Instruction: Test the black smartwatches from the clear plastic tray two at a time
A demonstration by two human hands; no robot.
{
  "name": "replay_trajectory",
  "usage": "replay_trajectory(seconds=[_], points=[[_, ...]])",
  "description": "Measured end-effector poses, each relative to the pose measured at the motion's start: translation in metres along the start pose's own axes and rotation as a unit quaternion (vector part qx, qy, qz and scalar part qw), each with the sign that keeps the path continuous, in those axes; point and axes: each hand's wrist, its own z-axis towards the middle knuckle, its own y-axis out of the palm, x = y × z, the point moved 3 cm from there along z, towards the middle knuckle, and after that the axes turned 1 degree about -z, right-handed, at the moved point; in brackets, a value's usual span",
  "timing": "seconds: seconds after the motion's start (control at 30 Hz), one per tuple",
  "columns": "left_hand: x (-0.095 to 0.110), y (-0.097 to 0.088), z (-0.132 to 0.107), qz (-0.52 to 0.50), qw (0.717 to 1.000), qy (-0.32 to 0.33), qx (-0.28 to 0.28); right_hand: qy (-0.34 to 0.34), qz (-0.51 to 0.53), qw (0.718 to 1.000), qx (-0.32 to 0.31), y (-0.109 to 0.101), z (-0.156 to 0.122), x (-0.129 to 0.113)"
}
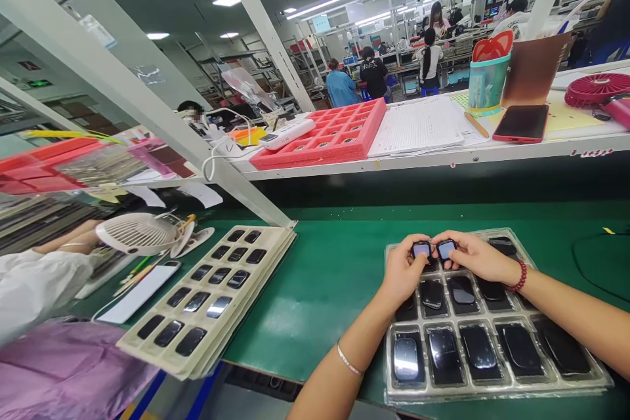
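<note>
My left hand (404,270) is closed on a small black smartwatch body (422,249) with a rounded square screen. A second, similar watch body (447,249) is gripped between the thumb and fingers of my right hand (475,258). The two pieces are side by side, their faces tilted up, over the back of a clear plastic tray (445,396). In the tray's pockets lie several more dark, glossy watch bodies, such as the black one (478,348) in the front row. Part of the back row is hidden by my hands.
To the left, stacked cream trays (194,367) hold more dark pieces on the green table (315,295). A white fan (140,233) and a co-worker's sleeve (37,282) are beyond them. The shelf above bears a red foam tray (364,144), papers (418,125) and a phone (522,123).
</note>
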Motion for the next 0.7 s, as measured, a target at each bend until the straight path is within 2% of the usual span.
replay_trajectory(seconds=[0.1, 0.2, 0.37, 0.5, 0.7], points=[[-0.002, -0.001, 0.001, -0.046, 0.999, 0.002, 0.008, 0.003, 0.021, 1.0, 0.01, -0.002, 0.001, 0.004], [-0.005, -0.002, 0.002, -0.078, 0.996, -0.027, 0.014, 0.01, 0.072, 0.997, 0.031, -0.005, 0.002, 0.006], [-0.008, -0.002, 0.003, -0.079, 0.996, -0.04, -0.016, 0.033, 0.107, 0.993, 0.039, -0.007, 0.005, 0.01], [-0.011, -0.002, 0.003, -0.091, 0.996, -0.02, -0.015, 0.024, 0.106, 0.994, 0.028, -0.007, 0.005, 0.008], [-0.008, -0.001, 0.002, -0.052, 0.998, -0.01, -0.03, 0.002, 0.09, 0.996, -0.002, -0.006, 0.003, 0.004]])
